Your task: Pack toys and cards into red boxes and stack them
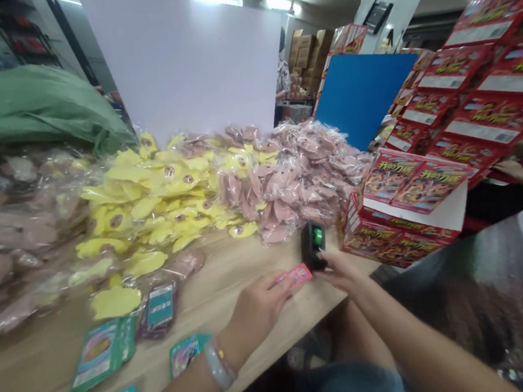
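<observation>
Fingers (pixel 278 288) of the left hand (pixel 255 315) pinch a small pink packet (pixel 296 274) at its left end, pressed together on it, with the packet's far end just beside the black device (pixel 313 243). Right hand (pixel 342 273) has its fingers curled against the device's lower end; exact finger spread is partly hidden. Device stands tilted on the wood, green light on top facing up, right beside the pink pile. Both hands sit over the near right part of the wooden table (pixel 239 298), close to its near edge, which runs diagonally under the left wrist. Bare wood lies around the hands, narrowing toward the right corner, where red boxes (pixel 398 206) sit at the end of the table. Far of the hands: pink bagged items (pixel 301 179), touching yellow bagged items (pixel 158 194) on their left. Flat printed card packs (pixel 98 356) lie loose near left, just beyond the left wrist with its white band (pixel 218 369). Green sack (pixel 33 114) at far left, blue board (pixel 363 98) far right, another person's hand (pixel 508 169) beyond the red boxes, right.
</observation>
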The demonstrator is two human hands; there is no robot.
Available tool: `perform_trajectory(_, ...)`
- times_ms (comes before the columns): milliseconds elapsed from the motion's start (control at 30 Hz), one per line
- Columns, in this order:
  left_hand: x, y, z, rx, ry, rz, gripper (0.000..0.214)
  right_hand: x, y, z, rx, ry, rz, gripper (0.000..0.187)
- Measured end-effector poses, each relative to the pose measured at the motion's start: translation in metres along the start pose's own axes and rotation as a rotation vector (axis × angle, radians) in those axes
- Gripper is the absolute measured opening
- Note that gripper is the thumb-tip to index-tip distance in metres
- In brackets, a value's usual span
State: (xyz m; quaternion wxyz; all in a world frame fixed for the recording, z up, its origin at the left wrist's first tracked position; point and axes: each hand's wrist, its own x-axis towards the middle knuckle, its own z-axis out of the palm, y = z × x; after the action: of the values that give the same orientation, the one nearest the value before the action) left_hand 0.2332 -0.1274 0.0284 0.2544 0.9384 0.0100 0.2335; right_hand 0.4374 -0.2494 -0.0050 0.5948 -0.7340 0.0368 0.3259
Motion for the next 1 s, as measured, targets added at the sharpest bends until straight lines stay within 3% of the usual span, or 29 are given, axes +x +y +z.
perform_trajectory(100,0.002,-0.001,-0.003,-0.033,0.023,-0.024,0.032,-0.019,0.022,-0.007,0.056,0.018,-0.121,0.012)
perform_trajectory(233,0.005,-0.003,0.003,-0.014,-0.007,-0.102,0.034,-0.062,0.032,0.0,0.056,-0.06,-0.197,0.025)
perform_trajectory(367,0.0,0.001,0.01,-0.009,-0.026,-0.195,0.043,-0.106,0.02,0.036,0.148,-0.296,-0.18,0.034)
perform_trajectory(467,-0.003,0.005,0.006,-0.026,-0.072,-0.213,0.058,-0.113,0.016,0.063,0.21,-0.26,-0.127,0.044)
perform_trajectory(533,-0.003,0.005,-0.001,-0.077,-0.135,-0.195,0.071,-0.104,0.023,0.071,0.086,-0.183,-0.184,0.048)
perform_trajectory(633,0.001,0.003,-0.011,-0.145,-0.188,-0.256,0.083,-0.089,0.045,0.06,-0.238,-0.133,-0.321,0.054)
perform_trajectory(733,0.001,0.013,-0.01,-0.123,-0.154,-0.366,0.087,-0.089,0.058,0.03,-0.429,-0.133,-0.408,0.053)
perform_trajectory(767,0.0,0.018,-0.009,-0.108,-0.147,-0.381,0.088,-0.089,0.057,0.02,-0.497,-0.126,-0.469,0.05)
perform_trajectory(833,-0.001,0.025,-0.01,-0.083,-0.159,-0.371,0.093,-0.083,0.046,0.006,-0.709,0.062,-0.853,0.046)
perform_trajectory(867,-0.003,0.024,-0.018,-0.071,-0.184,-0.346,0.095,-0.075,0.038,0.006,-0.86,-0.024,-1.058,0.047)
perform_trajectory(900,-0.008,0.022,-0.031,-0.046,-0.213,-0.309,0.094,-0.066,0.029,0.011,-0.969,-0.101,-1.224,0.049)
perform_trajectory(967,-0.03,0.018,-0.08,0.088,-0.208,-0.34,0.084,-0.048,0.015,0.03,-1.124,-0.318,-1.435,0.041)
perform_trajectory(1000,-0.048,0.017,-0.113,0.222,-0.126,-0.463,0.074,-0.042,0.011,0.041,-1.145,-0.365,-1.461,0.035)
